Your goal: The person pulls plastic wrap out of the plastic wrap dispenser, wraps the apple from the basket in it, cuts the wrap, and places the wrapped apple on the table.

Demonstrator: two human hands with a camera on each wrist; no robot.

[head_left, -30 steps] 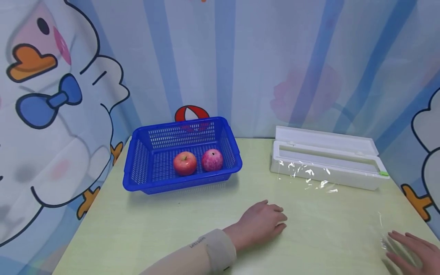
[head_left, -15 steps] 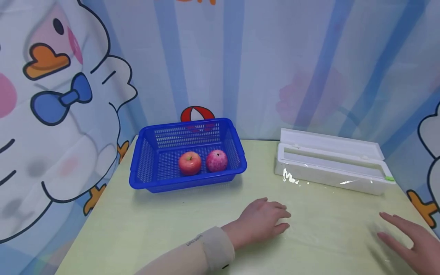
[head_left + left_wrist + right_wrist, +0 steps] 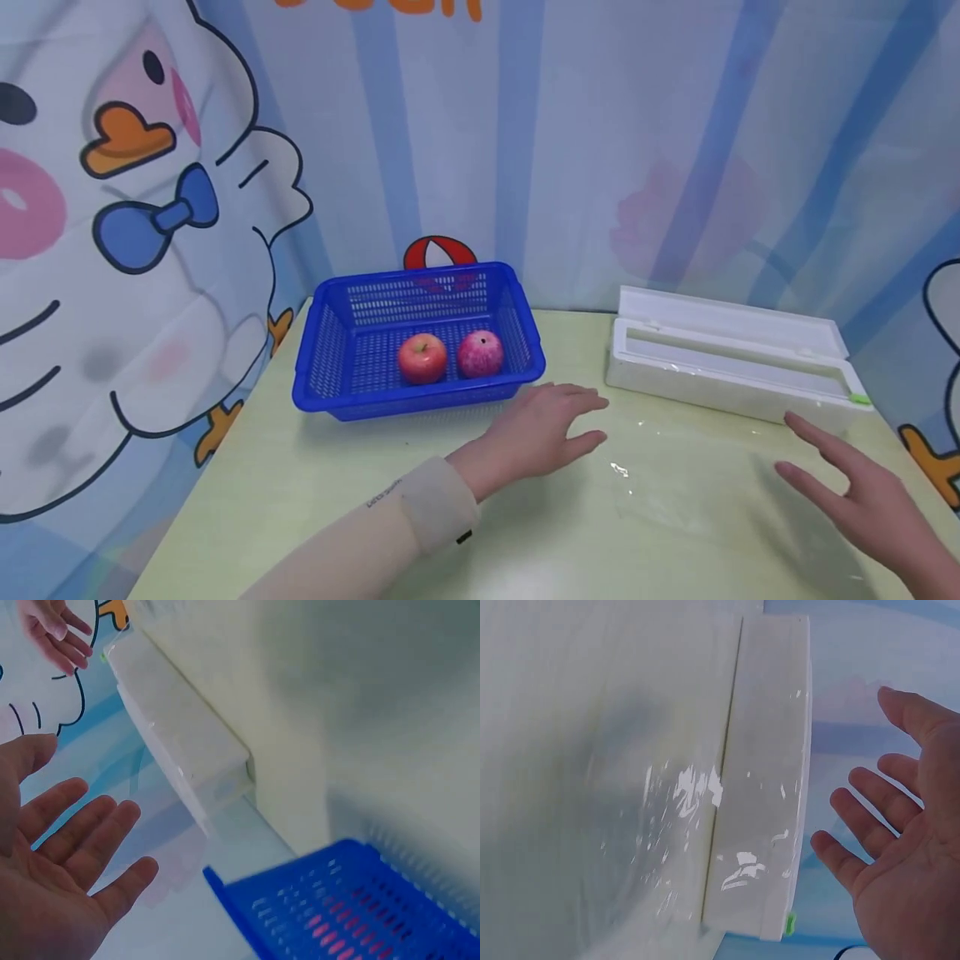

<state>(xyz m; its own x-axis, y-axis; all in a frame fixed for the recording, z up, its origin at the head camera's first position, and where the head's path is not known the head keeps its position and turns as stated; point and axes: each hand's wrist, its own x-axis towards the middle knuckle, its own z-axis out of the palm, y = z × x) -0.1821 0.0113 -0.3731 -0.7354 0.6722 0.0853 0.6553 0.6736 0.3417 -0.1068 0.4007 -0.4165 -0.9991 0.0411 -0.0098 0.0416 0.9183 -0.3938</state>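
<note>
The basket (image 3: 405,402) is blue, the apple (image 3: 422,359) red, the box (image 3: 705,387) white.

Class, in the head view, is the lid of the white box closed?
No, the lid stands raised along the back of the white box.

Relaxed left grip (image 3: 60,892), white box (image 3: 184,712), blue basket (image 3: 300,864) at bottom, right grip (image 3: 54,631) above.

Left sleeve (image 3: 348,537) is pale beige, ending in a wide, greyer cuff (image 3: 441,504). 1 line of small dark lettering (image 3: 384,493), too fine to read, runs beside the cuff; 1 short black mark (image 3: 464,537) sits at its lower edge. Left hand (image 3: 538,432) and right hand (image 3: 858,496) are bare.
</note>
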